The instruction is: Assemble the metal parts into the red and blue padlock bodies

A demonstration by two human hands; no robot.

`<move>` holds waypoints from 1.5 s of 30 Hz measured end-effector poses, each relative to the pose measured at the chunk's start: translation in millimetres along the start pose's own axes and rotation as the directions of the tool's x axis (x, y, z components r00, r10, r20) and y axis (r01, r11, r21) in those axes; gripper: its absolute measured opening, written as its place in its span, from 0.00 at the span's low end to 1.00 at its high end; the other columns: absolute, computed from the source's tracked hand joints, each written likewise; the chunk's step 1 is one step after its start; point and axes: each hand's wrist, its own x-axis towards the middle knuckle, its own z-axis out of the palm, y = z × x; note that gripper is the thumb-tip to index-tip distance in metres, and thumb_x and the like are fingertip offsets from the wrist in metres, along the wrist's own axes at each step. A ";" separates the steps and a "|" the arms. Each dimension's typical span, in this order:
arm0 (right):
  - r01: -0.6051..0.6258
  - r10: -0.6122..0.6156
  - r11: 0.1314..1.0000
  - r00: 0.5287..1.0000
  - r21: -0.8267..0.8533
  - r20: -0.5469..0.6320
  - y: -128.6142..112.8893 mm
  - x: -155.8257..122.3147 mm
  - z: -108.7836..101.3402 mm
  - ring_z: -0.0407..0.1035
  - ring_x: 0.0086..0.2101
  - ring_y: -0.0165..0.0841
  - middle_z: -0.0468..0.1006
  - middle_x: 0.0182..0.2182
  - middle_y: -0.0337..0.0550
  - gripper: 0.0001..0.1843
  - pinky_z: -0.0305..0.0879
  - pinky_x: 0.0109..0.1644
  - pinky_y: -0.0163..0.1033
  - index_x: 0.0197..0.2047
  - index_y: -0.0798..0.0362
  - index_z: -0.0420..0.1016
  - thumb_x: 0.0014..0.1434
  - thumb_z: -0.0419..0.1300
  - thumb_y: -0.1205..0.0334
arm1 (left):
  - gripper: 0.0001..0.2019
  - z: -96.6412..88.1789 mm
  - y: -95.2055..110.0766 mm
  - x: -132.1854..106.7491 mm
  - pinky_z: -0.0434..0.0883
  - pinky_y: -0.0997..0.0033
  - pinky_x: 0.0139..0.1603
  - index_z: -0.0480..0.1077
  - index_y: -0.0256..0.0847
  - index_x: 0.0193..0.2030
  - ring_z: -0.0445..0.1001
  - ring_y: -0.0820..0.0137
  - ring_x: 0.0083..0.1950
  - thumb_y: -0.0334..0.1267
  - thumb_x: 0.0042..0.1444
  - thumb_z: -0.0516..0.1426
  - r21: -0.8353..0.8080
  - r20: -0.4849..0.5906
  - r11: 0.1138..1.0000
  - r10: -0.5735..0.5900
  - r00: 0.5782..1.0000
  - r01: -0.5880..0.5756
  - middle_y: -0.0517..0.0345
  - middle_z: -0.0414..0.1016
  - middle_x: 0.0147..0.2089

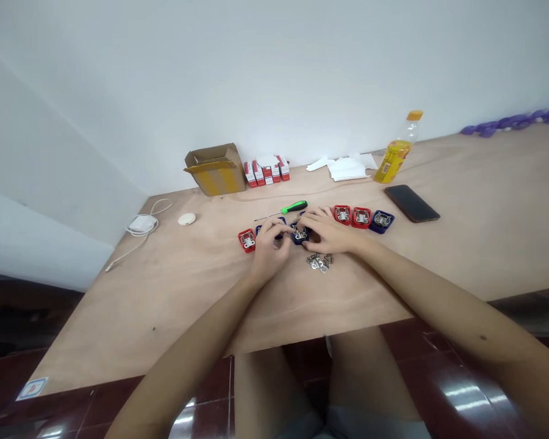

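A small dark blue plastic case (pixel 299 236) with metal fittings inside lies between my hands. My right hand (pixel 327 233) curls over it from the right, thumb at the near side, and grips it. At its left edge, my left hand (pixel 271 247) has its thumb and fingertips drawn together over the metal fittings; whatever they pinch is too small to make out. Partly hidden behind my left hand are more blue cases. A red case (pixel 247 240) lies to the left. Just below my right hand is a small pile of loose metal parts (pixel 320 262).
Two red cases (pixel 361 217) and a blue case (pixel 381 221) sit right of my hands. Behind are a green-black screwdriver (pixel 295 207), an open cardboard box (pixel 217 177), small red-white boxes (pixel 268 174), papers (pixel 348 167), a bottle (pixel 396 155), a phone (pixel 412 203) and a charger (pixel 141 224).
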 end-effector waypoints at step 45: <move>0.086 0.046 0.936 0.931 0.341 -0.362 -8.4 -1.2 0.9 0.77 0.40 0.37 0.82 0.44 0.44 0.09 0.74 0.46 0.44 0.54 0.48 0.72 0.74 0.54 0.62 | 0.34 3.2 -3.2 -3.4 0.71 0.42 0.74 0.66 0.51 0.73 0.70 0.52 0.74 0.33 0.62 0.68 -0.174 0.222 0.985 0.046 0.974 -0.007 0.44 0.70 0.71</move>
